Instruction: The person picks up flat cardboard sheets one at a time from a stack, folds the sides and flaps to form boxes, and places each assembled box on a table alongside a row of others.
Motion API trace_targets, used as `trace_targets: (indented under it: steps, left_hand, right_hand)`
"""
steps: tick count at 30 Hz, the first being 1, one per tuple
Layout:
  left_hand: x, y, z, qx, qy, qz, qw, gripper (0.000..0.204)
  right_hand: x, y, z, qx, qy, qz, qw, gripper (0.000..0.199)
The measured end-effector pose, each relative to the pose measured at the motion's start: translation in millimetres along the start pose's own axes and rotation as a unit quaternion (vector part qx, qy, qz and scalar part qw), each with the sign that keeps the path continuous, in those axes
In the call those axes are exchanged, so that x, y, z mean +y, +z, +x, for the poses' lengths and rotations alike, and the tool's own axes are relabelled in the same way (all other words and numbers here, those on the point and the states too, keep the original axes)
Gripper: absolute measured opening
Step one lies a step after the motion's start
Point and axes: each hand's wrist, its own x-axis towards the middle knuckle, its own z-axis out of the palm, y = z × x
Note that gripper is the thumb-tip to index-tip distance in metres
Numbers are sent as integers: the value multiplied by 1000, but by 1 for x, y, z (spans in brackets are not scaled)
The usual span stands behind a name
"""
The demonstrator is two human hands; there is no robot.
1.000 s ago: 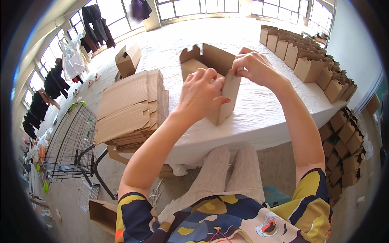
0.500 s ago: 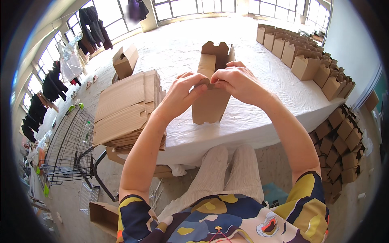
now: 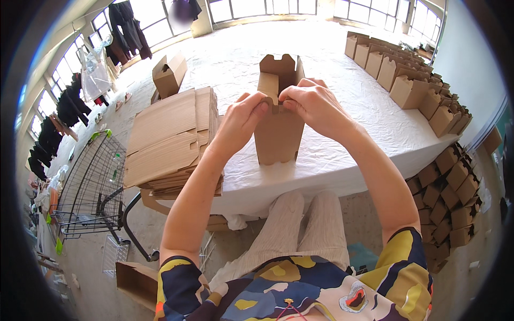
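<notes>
Holding a cardboard box [image 3: 278,138] on the desk [image 3: 227,59], my left fingers [image 3: 260,109] and right fingers [image 3: 293,95] pinch its near rim, nearly closed.

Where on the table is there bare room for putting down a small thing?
Bare white cloth lies between the right hand and the box row, and beyond the open box. Crowded: the left, at the flat cardboard stack, and along that row.

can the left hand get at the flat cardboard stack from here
Probably yes: the flat cardboard stack lies left of the left hand with nothing seen on top, though that hand's grip is on the near edge of the open box.
</notes>
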Motion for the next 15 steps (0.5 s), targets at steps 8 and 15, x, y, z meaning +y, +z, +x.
trace_targets:
  steps: [8, 15]
  left_hand:
    - [7, 8, 14, -2, -91, -59, 994, 19]
    - [-27, 15, 20, 15, 19, 20, 999, 15]
  right_hand:
    - [-11, 5, 10, -46, 34, -190, 980, 33]
    - [15, 11, -1, 97, -31, -98, 990, 43]
